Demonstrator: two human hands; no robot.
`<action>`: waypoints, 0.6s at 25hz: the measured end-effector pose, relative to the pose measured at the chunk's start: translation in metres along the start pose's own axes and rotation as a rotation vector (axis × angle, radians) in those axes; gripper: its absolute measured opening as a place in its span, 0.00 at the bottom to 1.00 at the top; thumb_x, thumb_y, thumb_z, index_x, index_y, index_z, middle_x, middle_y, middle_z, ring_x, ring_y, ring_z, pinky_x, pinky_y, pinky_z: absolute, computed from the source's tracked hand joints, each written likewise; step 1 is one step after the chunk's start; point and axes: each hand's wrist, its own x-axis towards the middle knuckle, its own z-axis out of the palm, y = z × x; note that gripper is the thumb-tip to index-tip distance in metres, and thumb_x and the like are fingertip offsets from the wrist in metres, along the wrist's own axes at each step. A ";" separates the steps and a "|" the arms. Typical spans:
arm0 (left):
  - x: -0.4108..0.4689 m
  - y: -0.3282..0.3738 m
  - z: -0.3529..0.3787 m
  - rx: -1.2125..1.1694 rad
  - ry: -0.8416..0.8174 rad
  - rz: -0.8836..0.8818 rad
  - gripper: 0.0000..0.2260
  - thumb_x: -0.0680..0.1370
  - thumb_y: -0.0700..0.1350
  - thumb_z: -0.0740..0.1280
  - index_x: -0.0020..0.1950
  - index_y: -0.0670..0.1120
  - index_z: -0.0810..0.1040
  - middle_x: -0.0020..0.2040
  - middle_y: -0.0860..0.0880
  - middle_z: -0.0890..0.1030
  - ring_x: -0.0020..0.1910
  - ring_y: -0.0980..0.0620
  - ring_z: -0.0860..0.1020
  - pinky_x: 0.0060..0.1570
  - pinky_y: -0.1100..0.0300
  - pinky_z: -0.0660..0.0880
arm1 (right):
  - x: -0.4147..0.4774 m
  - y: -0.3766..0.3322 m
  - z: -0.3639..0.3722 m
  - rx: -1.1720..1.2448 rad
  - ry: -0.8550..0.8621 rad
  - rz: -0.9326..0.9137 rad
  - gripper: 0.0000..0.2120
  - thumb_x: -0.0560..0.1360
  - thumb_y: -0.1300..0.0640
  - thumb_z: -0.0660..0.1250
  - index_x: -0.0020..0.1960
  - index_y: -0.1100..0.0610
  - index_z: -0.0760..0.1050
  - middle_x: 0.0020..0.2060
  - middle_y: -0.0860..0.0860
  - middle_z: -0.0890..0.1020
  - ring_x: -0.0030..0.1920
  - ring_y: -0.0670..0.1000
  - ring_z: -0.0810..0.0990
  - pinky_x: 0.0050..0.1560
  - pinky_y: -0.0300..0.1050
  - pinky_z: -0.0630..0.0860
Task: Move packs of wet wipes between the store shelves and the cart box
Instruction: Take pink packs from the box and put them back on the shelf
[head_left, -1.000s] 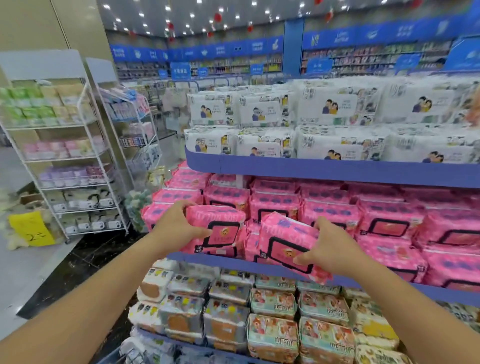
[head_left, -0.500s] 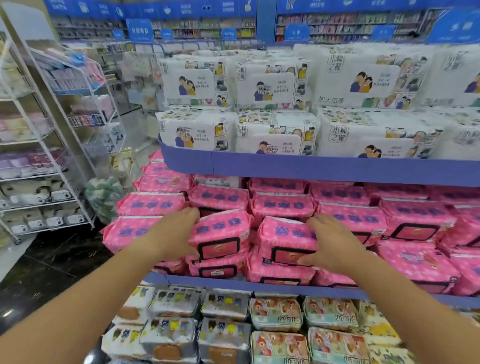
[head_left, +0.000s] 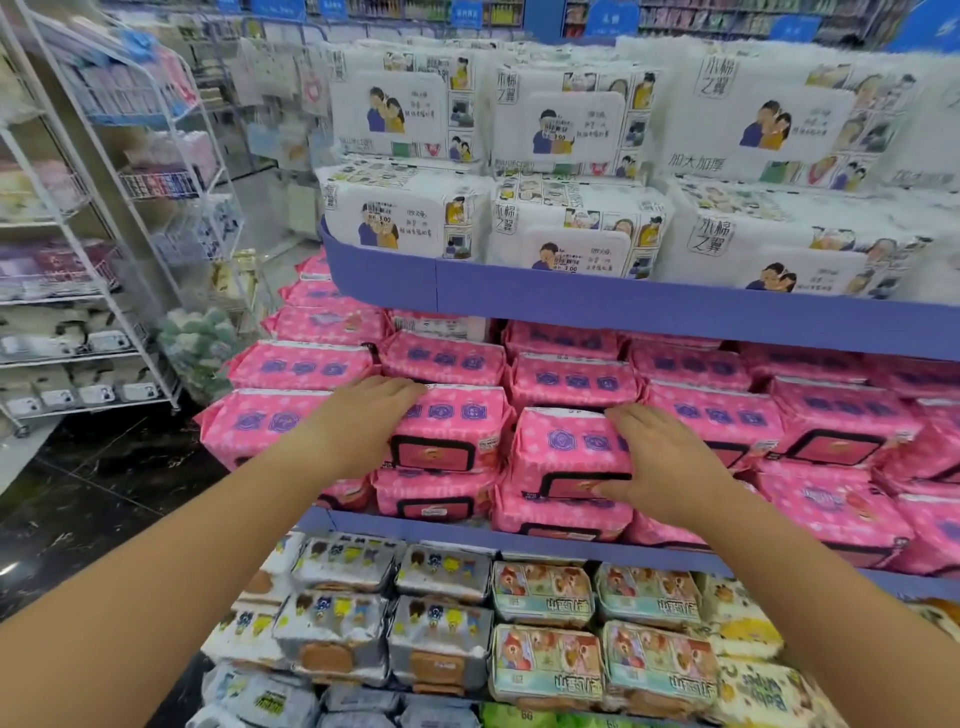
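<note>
Two pink packs of wet wipes sit on top of the front stacks of the middle shelf (head_left: 467, 535). My left hand (head_left: 363, 415) lies over the top left corner of the left pink pack (head_left: 452, 431), fingers curled on its upper edge. My right hand (head_left: 660, 457) grips the right pink pack (head_left: 566, 452), fingers on its top and thumb against its front flap. Both packs rest on other pink packs below them. The cart box is out of view.
White wipe packs (head_left: 566, 223) fill the blue upper shelf (head_left: 623, 306). Grey and beige packs (head_left: 441, 644) fill the shelf below. White wire racks (head_left: 104, 291) stand at the left across a dark floor (head_left: 93, 499).
Both hands carried the pink packs forward onto the middle shelf and set them on the front stacks. The view has moved closer to the shelves.
</note>
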 end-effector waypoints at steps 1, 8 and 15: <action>-0.004 0.009 -0.001 -0.029 0.013 -0.038 0.38 0.76 0.41 0.70 0.83 0.48 0.55 0.81 0.46 0.62 0.80 0.44 0.61 0.79 0.47 0.56 | -0.004 -0.002 -0.002 0.082 0.014 0.010 0.41 0.73 0.39 0.71 0.79 0.55 0.60 0.77 0.52 0.66 0.77 0.55 0.62 0.76 0.50 0.59; -0.077 0.109 -0.014 -1.162 0.384 -0.433 0.23 0.82 0.47 0.69 0.77 0.50 0.69 0.72 0.52 0.74 0.69 0.52 0.73 0.69 0.53 0.69 | -0.055 -0.018 -0.001 0.773 0.145 0.176 0.25 0.79 0.48 0.68 0.74 0.52 0.70 0.71 0.49 0.74 0.67 0.48 0.74 0.62 0.44 0.69; -0.152 0.205 0.009 -1.537 0.390 -0.732 0.20 0.83 0.56 0.63 0.73 0.51 0.71 0.69 0.52 0.73 0.68 0.49 0.73 0.61 0.52 0.70 | -0.133 -0.042 -0.001 1.186 0.087 0.282 0.25 0.83 0.43 0.59 0.76 0.52 0.65 0.74 0.50 0.69 0.72 0.53 0.70 0.60 0.47 0.67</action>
